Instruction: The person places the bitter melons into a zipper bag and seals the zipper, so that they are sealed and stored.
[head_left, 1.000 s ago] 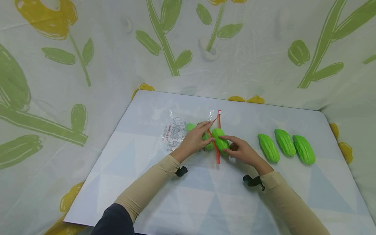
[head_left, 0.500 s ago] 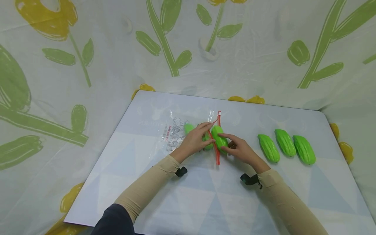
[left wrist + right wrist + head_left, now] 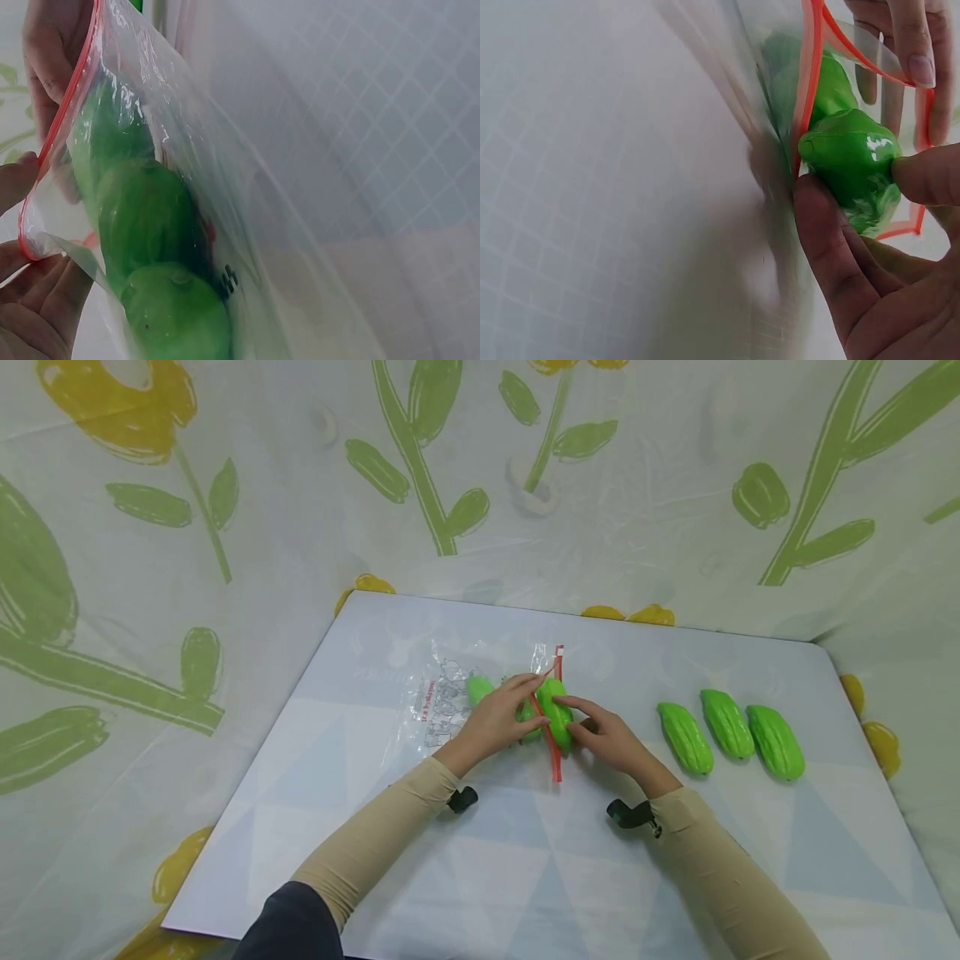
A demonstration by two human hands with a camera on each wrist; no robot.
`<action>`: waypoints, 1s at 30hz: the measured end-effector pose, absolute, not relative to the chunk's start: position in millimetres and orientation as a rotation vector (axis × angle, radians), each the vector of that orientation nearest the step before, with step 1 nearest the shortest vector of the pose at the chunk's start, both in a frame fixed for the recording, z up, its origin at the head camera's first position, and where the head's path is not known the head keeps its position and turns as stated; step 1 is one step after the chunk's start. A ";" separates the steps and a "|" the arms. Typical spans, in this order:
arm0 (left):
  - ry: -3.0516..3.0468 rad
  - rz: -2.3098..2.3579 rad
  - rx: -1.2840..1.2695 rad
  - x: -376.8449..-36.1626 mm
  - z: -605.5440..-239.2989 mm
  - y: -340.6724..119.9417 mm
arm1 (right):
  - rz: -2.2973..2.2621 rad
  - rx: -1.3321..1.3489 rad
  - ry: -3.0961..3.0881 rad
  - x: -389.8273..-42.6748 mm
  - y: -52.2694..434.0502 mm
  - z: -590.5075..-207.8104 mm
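Observation:
A clear zip bag (image 3: 442, 697) with a red zip strip (image 3: 553, 752) lies on the table. My left hand (image 3: 525, 697) pinches the upper lip of its mouth and holds it up. My right hand (image 3: 579, 720) grips a green toy gourd (image 3: 557, 714) and has it partway through the opening. In the right wrist view, thumb and fingers (image 3: 825, 247) clamp the gourd (image 3: 851, 161) at the red strip (image 3: 810, 82). The left wrist view shows green gourds (image 3: 150, 225) inside the bag, with my left fingers (image 3: 37, 307) at its red edge (image 3: 71, 105).
Three more green gourds (image 3: 684, 737) (image 3: 726, 722) (image 3: 775, 741) lie side by side on the right of the pale table (image 3: 525, 860). A flower-print cloth (image 3: 225, 485) hangs behind and around the table.
My right hand has moved left and pushed the gourd further into the bag mouth. The gourd inside the bag has slid a little left. The left hand keeps its hold.

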State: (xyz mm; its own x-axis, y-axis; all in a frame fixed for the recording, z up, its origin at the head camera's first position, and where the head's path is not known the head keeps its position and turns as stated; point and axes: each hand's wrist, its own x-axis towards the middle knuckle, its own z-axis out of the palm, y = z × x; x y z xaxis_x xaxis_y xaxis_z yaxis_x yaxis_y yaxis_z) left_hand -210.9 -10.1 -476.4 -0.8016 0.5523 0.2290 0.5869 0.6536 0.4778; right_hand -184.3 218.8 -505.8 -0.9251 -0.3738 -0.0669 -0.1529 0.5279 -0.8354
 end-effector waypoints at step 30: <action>-2.817 -0.842 -0.974 -209.9 -473.5 -9.7 | -1.373 -0.407 2.463 -176.7 194.2 -470.2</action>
State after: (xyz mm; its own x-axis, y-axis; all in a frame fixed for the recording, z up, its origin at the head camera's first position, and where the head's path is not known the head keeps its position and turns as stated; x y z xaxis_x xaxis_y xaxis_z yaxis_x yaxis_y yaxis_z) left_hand -209.9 -9.7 -473.5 -0.8012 0.5599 0.2112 0.5840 0.6545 0.4802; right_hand -176.7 194.2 -470.2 -0.9174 -0.3809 -0.1150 -0.1025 0.5056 -0.8567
